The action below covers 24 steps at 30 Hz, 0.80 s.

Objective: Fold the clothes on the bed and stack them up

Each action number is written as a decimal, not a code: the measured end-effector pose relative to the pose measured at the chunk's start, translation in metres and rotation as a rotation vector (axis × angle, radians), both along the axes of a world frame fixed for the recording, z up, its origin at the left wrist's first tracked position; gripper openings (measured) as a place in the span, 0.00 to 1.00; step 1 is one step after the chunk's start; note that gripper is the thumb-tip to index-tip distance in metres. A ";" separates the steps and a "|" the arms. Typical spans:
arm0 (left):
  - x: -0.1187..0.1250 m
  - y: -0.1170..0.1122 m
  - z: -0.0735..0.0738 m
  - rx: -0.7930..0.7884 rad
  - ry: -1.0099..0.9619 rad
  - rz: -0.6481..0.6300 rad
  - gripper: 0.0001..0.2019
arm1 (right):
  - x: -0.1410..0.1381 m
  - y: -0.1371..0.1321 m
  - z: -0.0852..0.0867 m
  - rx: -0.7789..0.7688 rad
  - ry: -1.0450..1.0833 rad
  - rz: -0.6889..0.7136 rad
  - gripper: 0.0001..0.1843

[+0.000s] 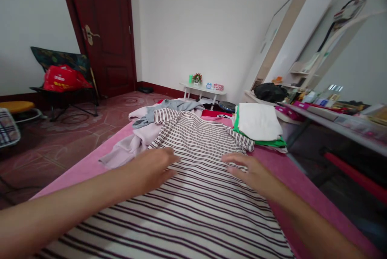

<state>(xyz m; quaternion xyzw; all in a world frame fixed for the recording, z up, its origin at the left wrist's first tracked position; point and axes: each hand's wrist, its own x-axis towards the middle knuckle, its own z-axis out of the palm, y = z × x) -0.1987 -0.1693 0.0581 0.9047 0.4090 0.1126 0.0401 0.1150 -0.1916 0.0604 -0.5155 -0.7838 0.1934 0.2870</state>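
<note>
A white shirt with dark stripes lies spread over the pink-covered surface, its short sleeves toward the far end. Over its left side is my left hand, fingers apart and slightly curved, with nothing held. My right hand hovers at the shirt's right edge, thumb and fingers parted, also holding nothing. Whether the fingertips touch the fabric I cannot tell. Beyond the left sleeve lie crumpled pale pink and grey clothes. A folded stack with a white garment on green ones sits past the right sleeve.
The pink cover shows along the left edge. On the right stands a cluttered table with a black bag nearby. A low white table is by the far wall. At left, a folding chair holds a red bag.
</note>
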 end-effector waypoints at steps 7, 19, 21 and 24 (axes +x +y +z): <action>0.076 0.055 -0.060 0.028 -0.047 -0.117 0.31 | 0.051 0.098 -0.085 0.069 -0.252 -0.201 0.32; 0.070 0.065 -0.075 -0.058 -0.016 -0.092 0.32 | -0.007 0.148 -0.040 0.035 -0.846 -0.460 0.19; 0.069 0.065 -0.074 -0.065 -0.026 -0.098 0.32 | -0.023 0.168 -0.052 0.081 -0.683 -0.288 0.22; 0.065 0.065 -0.072 -0.076 -0.053 -0.111 0.32 | -0.011 0.203 -0.079 0.049 -0.525 -0.369 0.29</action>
